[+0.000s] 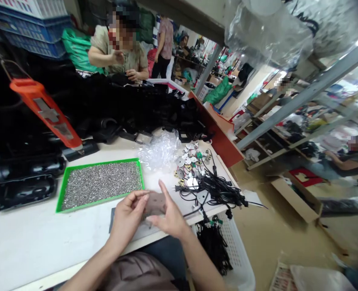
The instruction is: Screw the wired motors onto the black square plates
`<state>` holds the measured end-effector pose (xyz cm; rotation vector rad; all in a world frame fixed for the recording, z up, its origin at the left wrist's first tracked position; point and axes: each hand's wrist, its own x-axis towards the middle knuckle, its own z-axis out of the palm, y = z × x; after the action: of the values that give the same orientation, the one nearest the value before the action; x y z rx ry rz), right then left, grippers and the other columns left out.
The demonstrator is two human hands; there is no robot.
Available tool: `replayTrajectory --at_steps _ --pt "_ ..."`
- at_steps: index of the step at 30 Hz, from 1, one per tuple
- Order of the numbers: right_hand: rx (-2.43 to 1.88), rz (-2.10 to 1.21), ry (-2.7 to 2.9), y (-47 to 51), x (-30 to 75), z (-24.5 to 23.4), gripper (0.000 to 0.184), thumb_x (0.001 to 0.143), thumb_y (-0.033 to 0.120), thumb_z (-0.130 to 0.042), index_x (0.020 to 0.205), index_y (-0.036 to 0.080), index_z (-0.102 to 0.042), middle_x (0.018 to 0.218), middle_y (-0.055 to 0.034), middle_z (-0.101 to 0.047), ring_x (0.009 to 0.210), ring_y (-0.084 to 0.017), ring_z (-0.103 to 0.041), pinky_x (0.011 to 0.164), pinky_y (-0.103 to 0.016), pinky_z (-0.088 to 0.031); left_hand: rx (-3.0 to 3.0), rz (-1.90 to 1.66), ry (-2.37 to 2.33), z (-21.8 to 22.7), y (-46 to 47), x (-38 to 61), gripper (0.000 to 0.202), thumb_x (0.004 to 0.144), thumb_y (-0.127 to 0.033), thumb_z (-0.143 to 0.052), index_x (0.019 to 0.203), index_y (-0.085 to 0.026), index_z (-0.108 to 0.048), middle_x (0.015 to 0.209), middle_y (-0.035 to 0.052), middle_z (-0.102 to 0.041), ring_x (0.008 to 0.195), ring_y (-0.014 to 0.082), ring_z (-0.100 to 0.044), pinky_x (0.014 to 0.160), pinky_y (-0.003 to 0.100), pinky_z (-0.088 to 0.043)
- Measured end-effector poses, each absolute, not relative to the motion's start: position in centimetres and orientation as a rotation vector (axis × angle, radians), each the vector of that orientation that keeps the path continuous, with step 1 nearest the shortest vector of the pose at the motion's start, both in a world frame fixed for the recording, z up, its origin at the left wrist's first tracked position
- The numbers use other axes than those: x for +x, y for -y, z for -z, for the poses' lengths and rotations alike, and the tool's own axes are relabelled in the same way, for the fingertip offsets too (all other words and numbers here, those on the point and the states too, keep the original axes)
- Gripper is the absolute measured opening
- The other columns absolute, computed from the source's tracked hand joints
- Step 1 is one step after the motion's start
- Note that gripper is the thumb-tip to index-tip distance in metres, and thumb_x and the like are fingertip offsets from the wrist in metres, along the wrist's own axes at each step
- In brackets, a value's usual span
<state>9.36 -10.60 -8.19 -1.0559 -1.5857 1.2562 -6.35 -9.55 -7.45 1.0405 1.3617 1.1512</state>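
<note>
A small, thin, see-through brownish plate [157, 201] with small holes sits between my hands, above the front edge of the table. My left hand [129, 211] has its thumb and fingers pinched together at the plate's left edge. At the right edge is my right hand [171, 216], its thumb and forefinger spread apart; whether it touches the plate is hard to tell. Just behind them lies a green tray [100, 201] full of small shiny metal pieces. A flat grey piece [112, 218] shows partly from under my left hand.
Clear plastic pieces [159, 151], small round parts [186, 161] and black plugged cables [217, 186] are heaped at the right. An orange electric screwdriver [49, 115] hangs at the left over black housings [24, 192]. A white basket [236, 246] stands below. A co-worker [119, 52] sits opposite.
</note>
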Motion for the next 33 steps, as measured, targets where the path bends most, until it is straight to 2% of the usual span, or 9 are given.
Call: replayTrajectory --at_steps 2,4,7,9,12,15,18,23,33 --pt "-1.100 -1.250 1.455 11.5 6.7 10.6 0.093 0.077 0.020 -0.067 0.152 0.022 -0.012 0.103 -0.0071 -0.072 0.082 -0.018 -0.071 0.071 -0.030 -0.060 0.894 -1.186 -1.355 7.7 9.7 -6.6 0.046 0.067 -0.059 -0.070 0.086 -0.017 -0.063 0.070 0.0002 -0.064 0.059 0.0151 -0.059 0.054 0.026 -0.053" --pt "-1.196 -1.079 1.458 12.5 5.3 12.1 0.083 0.079 0.019 -0.064 0.150 0.020 -0.021 0.082 -0.0011 -0.070 0.064 -0.015 -0.067 0.058 -0.024 -0.057 0.779 -1.227 -1.380 8.2 10.1 -7.2 0.049 0.063 -0.060 -0.073 0.083 -0.018 -0.060 0.064 -0.0034 -0.059 0.056 0.0133 -0.057 0.052 0.024 -0.052" --pt "-1.235 -0.585 1.757 13.8 5.0 12.5 0.058 0.083 0.017 -0.063 0.138 0.022 -0.046 0.077 -0.0017 -0.069 0.060 -0.016 -0.065 0.056 -0.025 -0.055 0.661 -1.212 -1.422 9.2 11.6 -8.8 0.050 0.060 -0.060 -0.075 0.082 -0.019 -0.056 0.058 -0.0075 -0.052 0.051 0.0114 -0.054 0.050 0.023 -0.052" --pt "-1.129 -0.206 1.980 14.5 5.3 12.2 0.038 0.088 0.014 -0.058 0.125 0.020 -0.059 0.076 -0.0043 -0.069 0.061 -0.017 -0.066 0.057 -0.027 -0.054 0.718 -1.131 -1.449 9.9 12.9 -10.4 0.047 0.065 -0.060 -0.071 0.083 -0.019 -0.056 0.058 -0.0065 -0.054 0.050 0.0123 -0.055 0.050 0.025 -0.052" --pt "-1.050 0.072 2.153 15.1 5.4 11.9 0.025 0.089 0.009 -0.056 0.110 0.017 -0.065 0.065 -0.0028 -0.066 0.057 -0.016 -0.062 0.054 -0.028 -0.049 1.106 -1.030 -1.581 11.0 14.7 -13.5 0.040 0.078 -0.055 -0.060 0.098 -0.020 -0.062 0.084 0.0043 -0.070 0.075 0.0206 -0.067 0.071 0.034 -0.057" --pt "-1.085 0.120 2.214 15.1 4.9 12.3 0.015 0.090 0.011 -0.058 0.099 0.018 -0.068 0.057 -0.0001 -0.060 0.051 -0.015 -0.057 0.050 -0.028 -0.044 1.597 -0.942 -1.670 12.5 15.2 -16.1 0.048 0.081 -0.047 -0.059 0.123 -0.022 -0.058 0.126 0.0117 -0.063 0.115 0.0281 -0.059 0.098 0.045 -0.048" --pt "-1.081 0.202 2.233 14.7 3.9 13.1 0.011 0.089 0.015 -0.061 0.096 0.019 -0.068 0.054 0.0009 -0.054 0.051 -0.016 -0.053 0.051 -0.030 -0.040 1.911 -0.757 -1.553 13.9 14.4 -17.1 0.065 0.077 -0.039 -0.066 0.137 -0.022 -0.048 0.141 0.0128 -0.052 0.128 0.0305 -0.049 0.106 0.047 -0.041" --pt "-1.134 0.314 2.257 13.7 2.7 14.2 0.013 0.089 0.016 -0.061 0.100 0.021 -0.066 0.056 0.0011 -0.050 0.056 -0.017 -0.052 0.056 -0.032 -0.039 2.020 -0.668 -1.543 14.8 12.8 -16.7 0.059 0.073 -0.036 -0.071 0.128 -0.023 -0.056 0.125 0.0107 -0.065 0.117 0.0308 -0.058 0.102 0.047 -0.044" --pt "-1.170 0.308 2.328 14.1 2.7 14.3 0.018 0.089 0.014 -0.059 0.106 0.019 -0.064 0.060 -0.0004 -0.054 0.059 -0.019 -0.051 0.055 -0.034 -0.038 2.004 -0.687 -1.553 15.2 13.1 -17.0 0.056 0.073 -0.035 -0.072 0.125 -0.023 -0.056 0.122 0.0088 -0.066 0.115 0.0298 -0.059 0.100 0.044 -0.045"
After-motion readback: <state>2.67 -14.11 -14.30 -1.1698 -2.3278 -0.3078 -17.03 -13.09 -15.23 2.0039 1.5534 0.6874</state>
